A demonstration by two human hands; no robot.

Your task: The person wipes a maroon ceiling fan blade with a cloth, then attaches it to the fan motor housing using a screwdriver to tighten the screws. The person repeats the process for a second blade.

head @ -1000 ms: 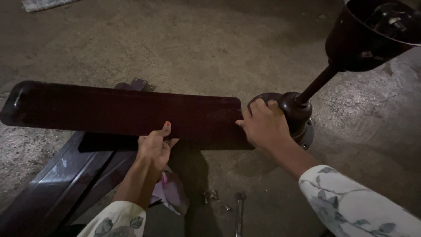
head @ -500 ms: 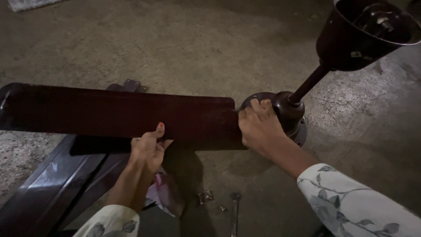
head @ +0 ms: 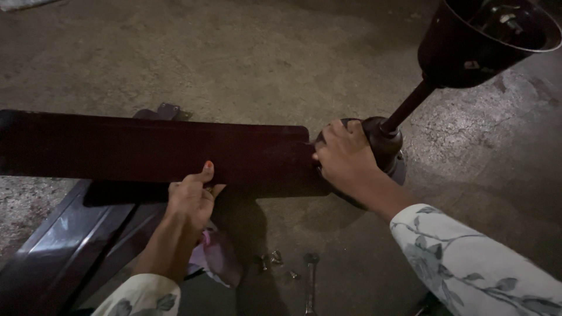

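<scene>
Two hands (head: 190,196) (head: 345,158) grip fan blade's (head: 146,149) near edge and end.

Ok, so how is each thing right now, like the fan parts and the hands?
Fan blade: level, held against the motor hub.
Left hand: gripping the blade's near edge.
Right hand: on the blade's end.
Canopy cup: open, on the rod.
Spare blades: lying on the floor.
Spanner: lying loose.

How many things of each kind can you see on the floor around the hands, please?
Fan blades: 3, one held, two lying below
Fan motor with rod and cup: 1
Spanner: 1
Loose screws: about 4, too small to be sure
Pink cloth: 1
Total: about 10
</scene>
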